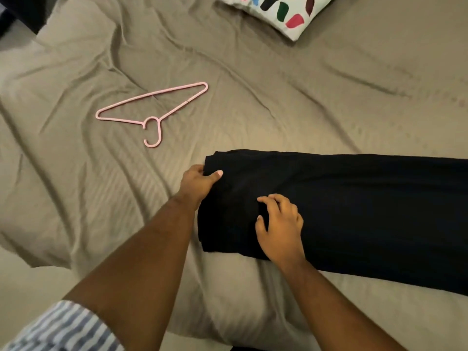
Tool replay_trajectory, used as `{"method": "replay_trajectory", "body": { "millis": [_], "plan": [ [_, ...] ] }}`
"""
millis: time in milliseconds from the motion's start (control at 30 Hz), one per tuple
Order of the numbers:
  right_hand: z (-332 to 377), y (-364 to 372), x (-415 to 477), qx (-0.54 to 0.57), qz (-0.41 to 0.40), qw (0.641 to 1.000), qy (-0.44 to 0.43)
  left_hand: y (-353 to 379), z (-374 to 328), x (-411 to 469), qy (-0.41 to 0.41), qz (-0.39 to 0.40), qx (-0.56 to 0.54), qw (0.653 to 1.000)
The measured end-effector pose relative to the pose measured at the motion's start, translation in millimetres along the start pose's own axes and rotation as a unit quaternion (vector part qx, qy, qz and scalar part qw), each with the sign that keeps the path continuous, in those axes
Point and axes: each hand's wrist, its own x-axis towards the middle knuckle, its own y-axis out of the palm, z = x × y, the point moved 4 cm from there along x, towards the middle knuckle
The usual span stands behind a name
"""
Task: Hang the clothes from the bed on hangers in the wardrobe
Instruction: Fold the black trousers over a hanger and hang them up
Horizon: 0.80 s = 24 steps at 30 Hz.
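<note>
Rumpled grey-brown bedsheet (pixel 253 102) is seen under the dark folded garment (pixel 359 211), laid lengthwise left-to-right, its left end pinched by the left hand (pixel 200 181), bent, spread fingers of the right hand (pixel 281 226) rested on top, pink hanger (pixel 152 110) lying up-left, nearer the left hand.

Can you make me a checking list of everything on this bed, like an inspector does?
Surface: bed sheet, grey-brown and wrinkled.
Job's things: dark garment, folded, lying across the near right; pink hanger, flat on the sheet, bare, apart from the garment.
Clutter: pillow with coloured patches, at the far edge.
Hands: left hand pinches the garment's end; right hand rests on it with bent fingers, grip unclear.
Cables: nothing seen.
Surroundings: striped sleeve at the near left; no wardrobe in view.
</note>
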Motion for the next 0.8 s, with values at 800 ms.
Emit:
{"method": "replay_trajectory", "body": {
  "millis": [800],
  "plan": [
    [63,-35,137,-0.061,0.131,0.985,-0.095,-5,-27,-22,0.243,0.052,-0.011,0.969]
  ]
}}
